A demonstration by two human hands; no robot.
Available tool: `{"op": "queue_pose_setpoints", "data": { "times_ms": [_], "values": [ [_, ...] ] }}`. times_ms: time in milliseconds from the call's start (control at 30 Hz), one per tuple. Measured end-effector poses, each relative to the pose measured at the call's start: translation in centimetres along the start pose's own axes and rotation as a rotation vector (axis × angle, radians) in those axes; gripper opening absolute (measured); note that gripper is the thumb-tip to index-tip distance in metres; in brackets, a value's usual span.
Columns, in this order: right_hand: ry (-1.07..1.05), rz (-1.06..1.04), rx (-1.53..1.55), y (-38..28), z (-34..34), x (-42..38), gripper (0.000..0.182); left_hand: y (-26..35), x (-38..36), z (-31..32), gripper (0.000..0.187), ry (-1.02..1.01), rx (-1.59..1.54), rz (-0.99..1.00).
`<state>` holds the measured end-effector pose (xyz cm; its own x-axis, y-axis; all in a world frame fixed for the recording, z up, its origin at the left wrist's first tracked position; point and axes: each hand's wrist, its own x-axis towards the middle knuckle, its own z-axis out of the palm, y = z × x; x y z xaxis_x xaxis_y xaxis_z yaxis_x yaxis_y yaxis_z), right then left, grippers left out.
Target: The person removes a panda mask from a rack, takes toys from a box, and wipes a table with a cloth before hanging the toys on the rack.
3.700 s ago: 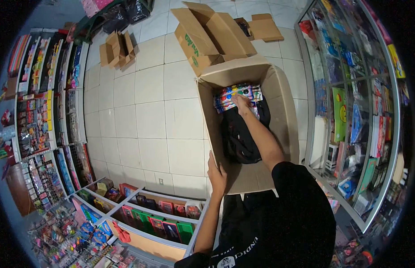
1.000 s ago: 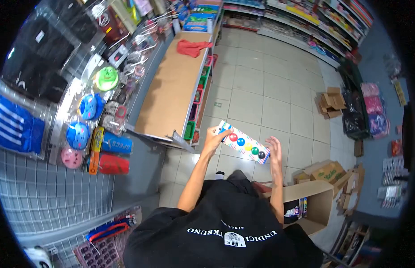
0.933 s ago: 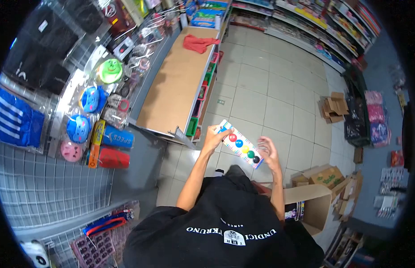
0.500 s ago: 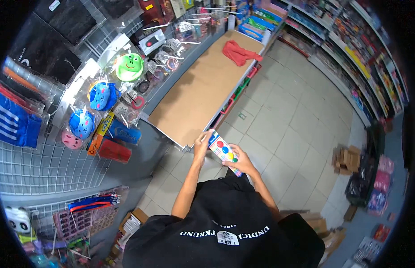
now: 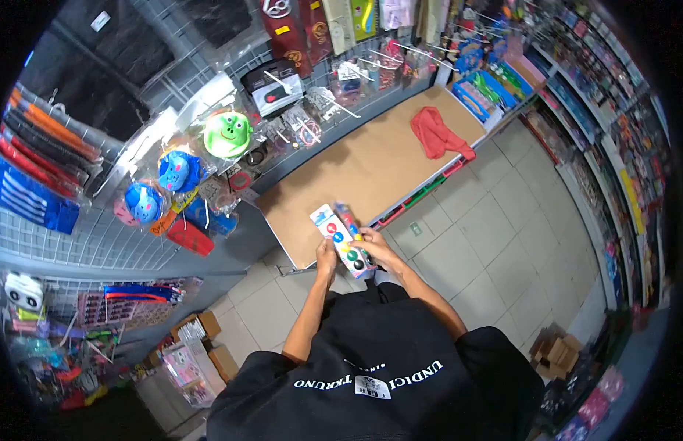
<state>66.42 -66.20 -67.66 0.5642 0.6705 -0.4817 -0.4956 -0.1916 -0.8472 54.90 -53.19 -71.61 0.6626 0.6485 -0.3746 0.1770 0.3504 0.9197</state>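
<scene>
My left hand [image 5: 326, 259] is closed on the lower left edge of a long white card pack [image 5: 338, 237]. Down its front runs a row of round coloured pieces: red, blue, yellow, green and black. A second, similar pack [image 5: 347, 216] shows nearly edge-on and blurred behind it, on the right. My right hand [image 5: 380, 248] grips that second pack, and its thumb reaches across the front of the first one near the yellow piece. Both packs are held close to my body, over the near edge of a brown-topped table [image 5: 301, 202].
A red cloth [image 5: 437, 134] lies on the table's far part, with blue trays [image 5: 477, 95] beyond. Wrapped animal-faced items [image 5: 227, 134] hang on the wire rack at left. Stocked shelves [image 5: 613, 147] line the right. Open cardboard boxes [image 5: 556, 351] sit on the tiled floor.
My view has turned left, so the table sits further right. The pack's front now faces up more fully, and a second pack has come apart from behind it at the right hand.
</scene>
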Motion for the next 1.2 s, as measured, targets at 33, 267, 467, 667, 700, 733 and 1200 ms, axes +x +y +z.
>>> {"op": "queue_pose_setpoints", "data": {
  "times_ms": [33,267,467,667,700,733,1200],
  "values": [
    [0.038,-0.024,-0.021,1.0,-0.6,1.9,0.051,-0.3,1.0,-0.4,0.037,0.065,-0.022,0.011],
    [0.301,-0.299,-1.01,-2.7,-1.2,8.7,0.073,-0.1,8.2,-1.4,0.027,0.43,0.313,0.088],
    [0.214,-0.35,-1.025,-2.4,0.9,11.8,0.077,2.3,6.9,-0.9,0.057,0.497,0.549,0.16],
    [0.335,-0.487,-1.096,-1.6,-5.2,12.2,0.067,1.0,0.3,-1.2,0.073,0.206,0.809,0.276],
    [0.371,-0.457,-1.143,-2.4,-7.6,13.2,0.068,1.5,-1.1,-0.9,0.075,0.156,0.886,0.31],
    [0.461,-0.434,-1.132,-4.1,-9.8,13.8,0.067,1.3,-1.3,-0.8,0.082,0.124,0.91,0.336],
    [0.772,-0.165,-1.458,-13.8,-27.5,19.9,0.062,0.1,0.9,2.7,0.068,0.401,0.98,0.341]
  ]
}}
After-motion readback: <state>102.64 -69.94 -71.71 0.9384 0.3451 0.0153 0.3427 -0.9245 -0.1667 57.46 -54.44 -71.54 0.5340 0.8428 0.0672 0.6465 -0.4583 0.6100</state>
